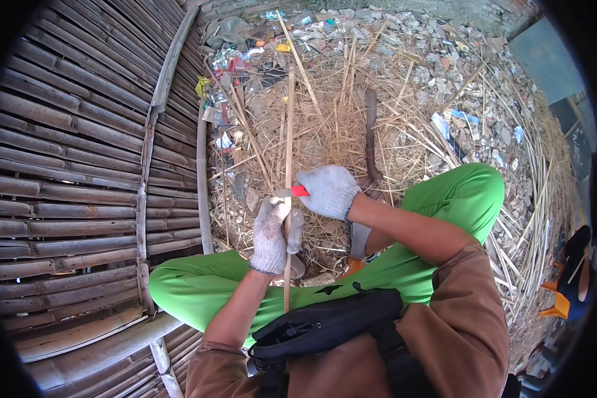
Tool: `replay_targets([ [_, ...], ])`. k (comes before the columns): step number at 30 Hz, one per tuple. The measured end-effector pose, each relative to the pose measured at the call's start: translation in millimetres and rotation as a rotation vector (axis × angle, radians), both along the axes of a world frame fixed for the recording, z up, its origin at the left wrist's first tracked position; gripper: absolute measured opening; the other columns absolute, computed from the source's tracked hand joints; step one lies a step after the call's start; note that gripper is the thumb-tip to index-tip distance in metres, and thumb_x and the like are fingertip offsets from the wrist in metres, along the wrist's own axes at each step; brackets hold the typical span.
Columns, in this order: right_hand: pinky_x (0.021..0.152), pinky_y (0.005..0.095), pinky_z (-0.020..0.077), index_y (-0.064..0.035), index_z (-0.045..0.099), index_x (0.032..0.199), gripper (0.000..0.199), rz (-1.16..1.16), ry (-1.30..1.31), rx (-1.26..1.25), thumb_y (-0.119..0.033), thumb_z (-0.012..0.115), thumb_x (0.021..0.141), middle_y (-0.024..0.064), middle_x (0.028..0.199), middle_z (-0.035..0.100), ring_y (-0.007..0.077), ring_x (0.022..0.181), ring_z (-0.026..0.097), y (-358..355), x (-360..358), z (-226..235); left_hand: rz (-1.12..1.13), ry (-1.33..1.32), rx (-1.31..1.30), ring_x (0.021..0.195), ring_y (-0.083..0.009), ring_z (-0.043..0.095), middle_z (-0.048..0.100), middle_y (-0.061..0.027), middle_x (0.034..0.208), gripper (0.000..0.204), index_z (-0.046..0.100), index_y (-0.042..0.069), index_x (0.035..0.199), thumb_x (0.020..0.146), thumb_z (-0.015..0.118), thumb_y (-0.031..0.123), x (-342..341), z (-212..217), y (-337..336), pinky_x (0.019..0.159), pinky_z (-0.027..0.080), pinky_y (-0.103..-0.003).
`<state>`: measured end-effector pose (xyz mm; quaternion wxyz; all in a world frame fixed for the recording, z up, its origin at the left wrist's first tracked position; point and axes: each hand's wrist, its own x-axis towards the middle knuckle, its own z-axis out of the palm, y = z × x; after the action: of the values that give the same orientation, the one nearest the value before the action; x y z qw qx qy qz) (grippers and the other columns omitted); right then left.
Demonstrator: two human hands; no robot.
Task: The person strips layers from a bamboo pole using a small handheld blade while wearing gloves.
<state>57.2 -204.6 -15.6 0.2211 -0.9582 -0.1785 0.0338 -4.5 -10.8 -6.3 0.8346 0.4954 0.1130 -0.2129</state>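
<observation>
Straw-littered ground (351, 126) surrounds bamboo strip (288, 132).

Bright, even daylight, soft short shadows beneath the gloved hands, sharp focus at the grip, fisheye bending edges, black vignette corners.

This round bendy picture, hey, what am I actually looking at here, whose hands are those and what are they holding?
It comes from a wide camera worn on a person's head, looking down, so straight edges curve. The person sits in green trousers on a bamboo slat platform. Both hands wear grey work gloves. The left hand grips a thin bamboo strip standing upright. The right hand holds a small red-handled tool against it. Ahead lies ground with dry straw and litter. A black bag hangs at the chest.
</observation>
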Motion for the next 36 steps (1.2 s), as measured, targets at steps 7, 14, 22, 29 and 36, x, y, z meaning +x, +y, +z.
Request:
replay_targets([
  [7,0.069,0.0542,0.0599,-0.0119,0.069,0.096,0.021,-0.107,-0.101,-0.03,-0.033,0.068,0.091,0.0161,0.08,0.074,0.037,0.077,0.075,-17.5,25.2,6.3,-0.011,-0.069,0.075,0.042,-0.0149,0.05,0.064,-0.0097,0.078,0.024,0.049,0.006,0.125,0.108,0.057,0.02,-9.5,4.6,-3.3,0.034,0.039,-0.027],
  [14,0.067,0.0531,0.06,-0.012,0.07,0.093,0.021,0.001,-0.039,-0.024,-0.033,0.068,0.091,0.0151,0.081,0.074,0.0368,0.076,0.075,-3.8,4.3,2.0,-0.019,-0.073,0.098,0.043,-0.013,0.049,0.064,-0.0104,0.079,0.017,0.048,0.005,0.121,0.111,0.051,0.018,-2.4,12.5,-1.9,0.034,0.039,-0.026],
  [22,0.068,0.0527,0.0601,-0.0136,0.071,0.092,0.019,-0.025,-0.037,-0.058,-0.032,0.068,0.091,0.0144,0.083,0.075,0.0362,0.078,0.076,0.2,15.3,1.6,0.006,-0.085,0.102,0.044,-0.0123,0.049,0.066,-0.0107,0.08,0.014,0.048,0.005,0.118,0.112,0.05,0.017,0.2,12.3,0.5,0.035,0.04,-0.026],
  [29,0.071,0.0531,0.0614,-0.015,0.073,0.095,0.018,-0.222,-0.137,-0.03,-0.032,0.067,0.092,0.0147,0.084,0.076,0.0368,0.079,0.076,-36.8,55.6,9.4,-0.019,-0.055,0.048,0.042,-0.0133,0.047,0.063,-0.0116,0.078,0.014,0.047,0.005,0.117,0.111,0.052,0.017,-9.6,13.7,-4.9,0.033,0.037,-0.026],
  [36,0.066,0.0527,0.0602,-0.0116,0.068,0.089,0.023,0.028,-0.106,0.028,-0.034,0.069,0.091,0.0145,0.077,0.072,0.0376,0.072,0.074,0.0,-4.8,1.7,-0.013,-0.033,0.025,0.041,-0.0126,0.048,0.065,-0.0102,0.079,0.016,0.05,0.007,0.121,0.111,0.053,0.019,-2.1,15.9,-2.3,0.034,0.038,-0.026],
])
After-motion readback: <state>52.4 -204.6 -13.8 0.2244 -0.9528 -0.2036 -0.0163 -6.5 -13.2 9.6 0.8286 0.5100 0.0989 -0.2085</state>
